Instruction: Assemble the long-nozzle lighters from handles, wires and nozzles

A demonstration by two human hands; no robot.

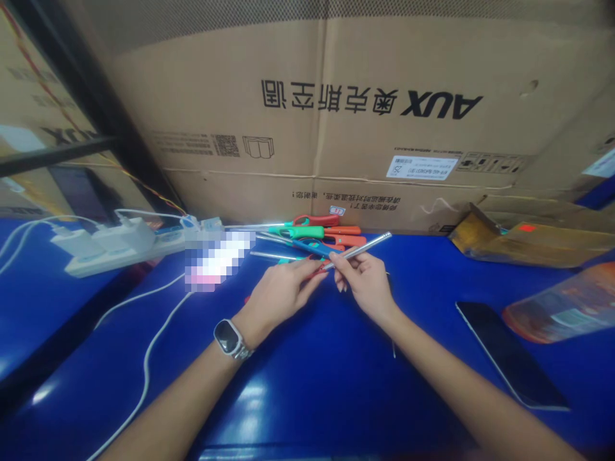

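Between my hands is a long-nosed gas lighter (369, 245), its silver barrel slanting up to the right. My left hand (283, 285), with a watch (229, 337) on the wrist, is closed around its handle end, where a bit of red shows. The fingers of my right hand (368, 282) are closed at the barrel, thumb against it. Just beyond my hands lies a pile of similar lighters, among them a green one (307, 232), a red one (317, 220), an orange one (348, 240) and a blue one (307, 248). My hands partly cover the pile.
A white power strip (91, 261) with plugs and cables stands at the left, near a blurred-out patch (218, 262). To the right lie a dark phone (509, 355), a bottle (562, 307) and an open cardboard box (509, 227). A large carton (216, 77) walls the blue table's back.
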